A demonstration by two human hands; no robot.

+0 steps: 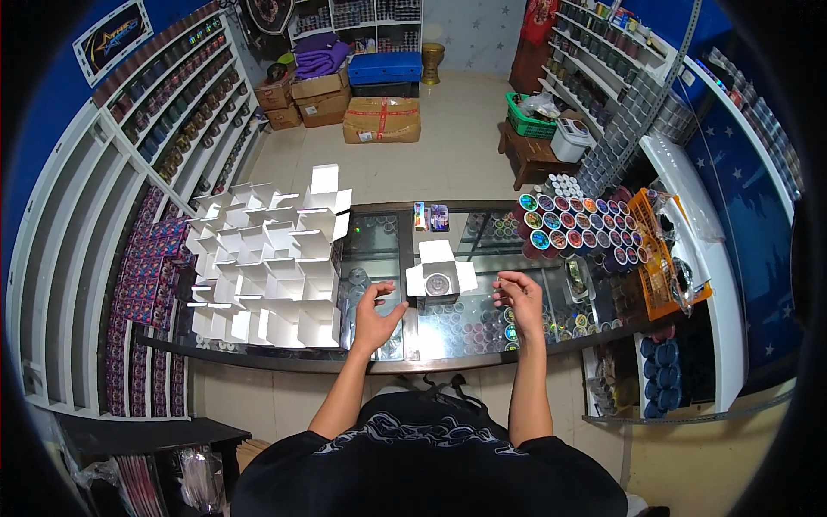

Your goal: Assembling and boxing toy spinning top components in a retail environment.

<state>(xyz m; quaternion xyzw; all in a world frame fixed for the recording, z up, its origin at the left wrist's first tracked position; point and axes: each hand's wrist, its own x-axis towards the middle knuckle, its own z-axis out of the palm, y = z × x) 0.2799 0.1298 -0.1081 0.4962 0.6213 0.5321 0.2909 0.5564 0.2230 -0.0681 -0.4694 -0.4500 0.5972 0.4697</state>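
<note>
Hovering with loosely curled, spread fingers, gripping nothing: left hand (376, 317) and right hand (519, 297), one on each side of a small white cardboard box (440, 274) with its four flaps folded out. Sitting inside the open box, a round dark jar with a patterned lid (438, 283), neither hand touching box or jar. Resting on a glass-topped display counter (388, 250), near its middle, bare glass all around the box and between it and both palms. Crowding the counter's left part, a stack of many open white cardboard boxes (267, 267), close beside the left hand. Filling the right part, a cluster of round jars with colourful lids (575, 222), beside an orange plastic-wrapped pack (659, 250). Running just under the wrists, the dark near edge of the counter.
</note>
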